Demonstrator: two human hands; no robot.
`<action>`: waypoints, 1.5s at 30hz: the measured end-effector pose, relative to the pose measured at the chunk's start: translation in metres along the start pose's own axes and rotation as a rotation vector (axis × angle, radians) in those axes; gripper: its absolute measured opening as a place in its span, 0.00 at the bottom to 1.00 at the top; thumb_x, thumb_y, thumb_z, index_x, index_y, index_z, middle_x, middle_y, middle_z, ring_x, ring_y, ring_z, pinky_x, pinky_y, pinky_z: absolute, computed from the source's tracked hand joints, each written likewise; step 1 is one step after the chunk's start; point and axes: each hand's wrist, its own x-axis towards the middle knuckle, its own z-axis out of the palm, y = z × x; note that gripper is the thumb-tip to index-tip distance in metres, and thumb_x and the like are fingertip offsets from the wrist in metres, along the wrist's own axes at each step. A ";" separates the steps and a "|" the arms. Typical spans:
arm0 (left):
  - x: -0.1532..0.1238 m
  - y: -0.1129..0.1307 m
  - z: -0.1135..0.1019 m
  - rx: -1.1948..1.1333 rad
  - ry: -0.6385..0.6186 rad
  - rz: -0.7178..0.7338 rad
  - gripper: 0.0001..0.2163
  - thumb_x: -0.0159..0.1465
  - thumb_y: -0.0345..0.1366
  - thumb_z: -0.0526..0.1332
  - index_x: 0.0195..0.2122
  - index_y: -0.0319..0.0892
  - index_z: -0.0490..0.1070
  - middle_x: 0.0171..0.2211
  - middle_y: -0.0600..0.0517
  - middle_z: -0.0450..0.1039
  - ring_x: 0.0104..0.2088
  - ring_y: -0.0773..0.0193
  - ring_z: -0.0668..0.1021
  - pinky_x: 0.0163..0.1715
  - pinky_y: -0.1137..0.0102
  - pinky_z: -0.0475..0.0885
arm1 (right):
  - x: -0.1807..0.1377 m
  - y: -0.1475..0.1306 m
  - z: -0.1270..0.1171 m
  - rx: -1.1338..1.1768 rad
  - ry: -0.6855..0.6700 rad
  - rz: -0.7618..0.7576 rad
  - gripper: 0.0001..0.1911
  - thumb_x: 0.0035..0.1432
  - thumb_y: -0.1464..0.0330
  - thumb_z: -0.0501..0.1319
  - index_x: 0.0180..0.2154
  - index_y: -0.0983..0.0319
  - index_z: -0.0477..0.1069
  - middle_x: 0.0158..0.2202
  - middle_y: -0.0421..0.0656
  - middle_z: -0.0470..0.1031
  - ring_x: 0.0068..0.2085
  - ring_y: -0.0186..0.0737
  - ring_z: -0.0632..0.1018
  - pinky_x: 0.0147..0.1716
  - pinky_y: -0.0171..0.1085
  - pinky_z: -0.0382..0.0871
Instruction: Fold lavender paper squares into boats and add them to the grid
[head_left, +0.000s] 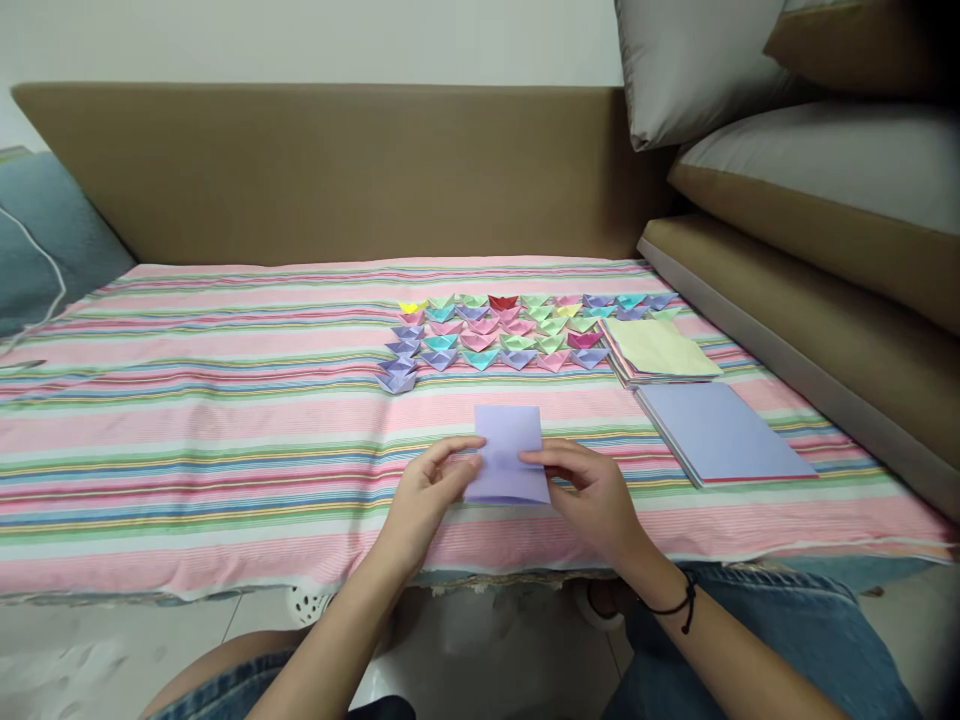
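A folded lavender paper sheet [508, 440] lies on the striped cloth [225, 420] near its front edge. My left hand [427, 495] pinches the sheet's left edge, thumb and fingers closed on it. My right hand [592, 490] presses and grips its right edge, fingers curled over the paper. Behind the sheet, several small folded paper boats [517, 330] in pastel colours stand in rows.
Right of my hands lie a stack of lavender paper [720, 430] and a stack topped with pale yellow paper [660, 350]. Brown cushions [817, 290] rise at the right, a brown backrest [337, 170] behind. A blue-grey pillow [45, 240] sits far left.
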 end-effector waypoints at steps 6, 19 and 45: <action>0.006 -0.009 -0.002 0.025 -0.081 0.091 0.17 0.49 0.32 0.67 0.42 0.41 0.74 0.45 0.45 0.72 0.43 0.59 0.76 0.37 0.70 0.73 | -0.003 -0.002 -0.004 0.053 -0.028 0.153 0.11 0.54 0.67 0.58 0.37 0.56 0.78 0.40 0.43 0.79 0.42 0.44 0.77 0.39 0.41 0.73; -0.010 -0.021 0.001 1.211 -0.375 0.837 0.30 0.56 0.45 0.63 0.58 0.43 0.59 0.55 0.42 0.66 0.55 0.48 0.66 0.53 0.52 0.62 | -0.011 0.024 -0.005 0.022 0.037 0.291 0.13 0.44 0.65 0.68 0.33 0.61 0.74 0.24 0.42 0.76 0.28 0.42 0.78 0.30 0.39 0.74; -0.024 -0.044 -0.018 1.141 -0.154 0.807 0.07 0.63 0.32 0.57 0.40 0.42 0.72 0.43 0.48 0.74 0.42 0.57 0.72 0.37 0.62 0.70 | -0.009 0.011 -0.023 -0.656 -0.447 -0.325 0.10 0.51 0.69 0.66 0.37 0.62 0.75 0.45 0.49 0.74 0.46 0.47 0.74 0.44 0.45 0.69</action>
